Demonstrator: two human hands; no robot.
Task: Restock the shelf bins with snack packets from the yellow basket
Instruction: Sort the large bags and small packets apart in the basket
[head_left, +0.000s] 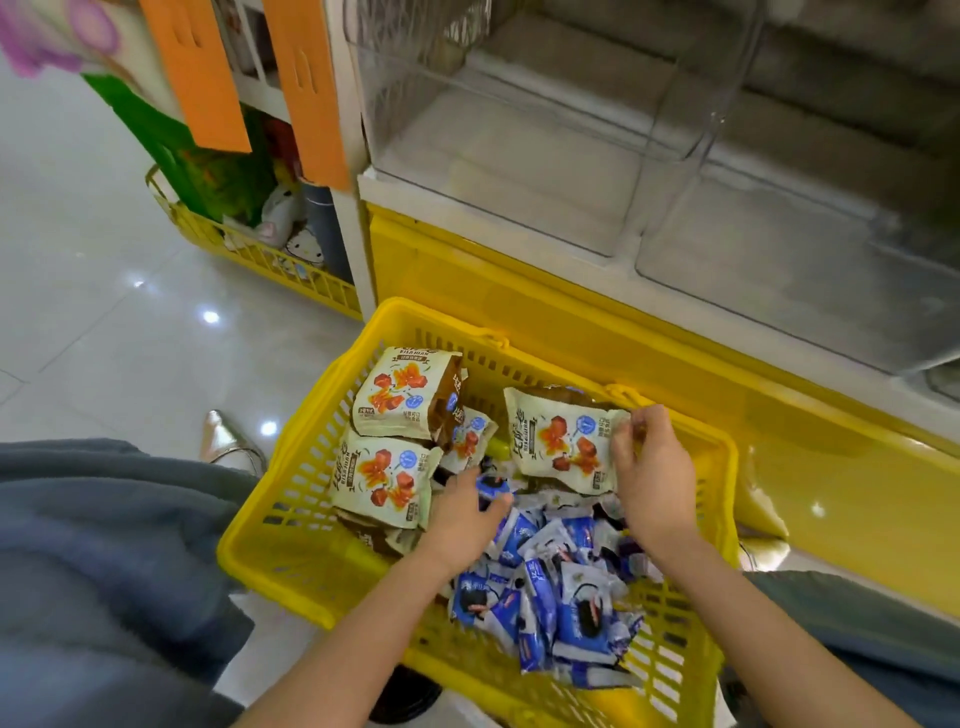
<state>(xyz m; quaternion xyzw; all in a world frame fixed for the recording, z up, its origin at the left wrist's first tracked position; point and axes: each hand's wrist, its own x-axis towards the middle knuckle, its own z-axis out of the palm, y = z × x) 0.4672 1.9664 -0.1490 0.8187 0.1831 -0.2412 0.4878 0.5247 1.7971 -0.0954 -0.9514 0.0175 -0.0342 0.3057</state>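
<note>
First: Grey trouser leg (104, 571) is crowding the near left corner of the yellow basket (291, 545), so you are crouching close over it. Cream packets (387, 483) are lying stacked against the basket's left wall.

Second: Your left hand (460, 517) is hanging over the basket's middle, palm down, thumb and fingers pinching a small blue packet (491, 487). Loose blue packets (550, 603) are heaping in the basket's near right part, under both your forearms.

First: Those are looking light, crinkly and slick. A two-finger pinch is probably holding one well enough, though scooping several at once is likely spilling some.

Second: Your right hand (654, 483) is hovering by the basket's right wall, wrist bent, fingertips pinching the right-hand edge of a cream packet (563, 441) that is lying on the pile toward the basket's far side. Your hands are apart, each gripping its own packet.

First: That cream packet is looking puffed and soft, so I am guessing air and something crushable inside. The flat sealed edge you are holding is seeming the safest spot, and squeezing the belly is risking damage.

Second: Clear shelf bins (493, 171) are sitting beyond the basket's far rim and higher up. I am not making out any packets in them.
</note>
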